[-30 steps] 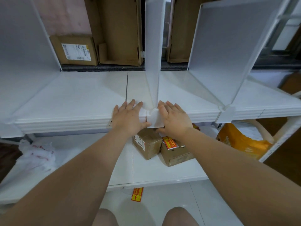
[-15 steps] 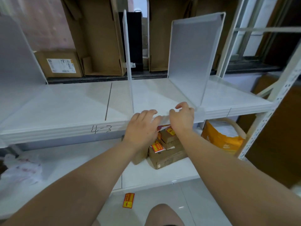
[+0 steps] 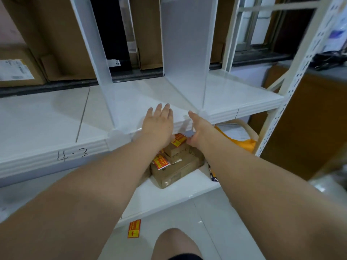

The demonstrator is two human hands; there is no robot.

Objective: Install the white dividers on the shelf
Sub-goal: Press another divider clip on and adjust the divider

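Finds left divider (image 3: pixel 93 53) and right divider (image 3: pixel 185 53) upright on shelf (image 3: pixel 47 119), both clipped at front. Notes left hand (image 3: pixel 158 124) flat, fingers straight, between the 2; right hand (image 3: pixel 199 126) open at shelf front, holding nothing. Judges panels light, stiff, slick: take hold low, by clip.

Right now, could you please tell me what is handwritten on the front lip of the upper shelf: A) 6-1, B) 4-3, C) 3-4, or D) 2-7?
B: the handwritten mark on the front lip of the shelf reads 4-3, just left of the foot of the nearer divider.
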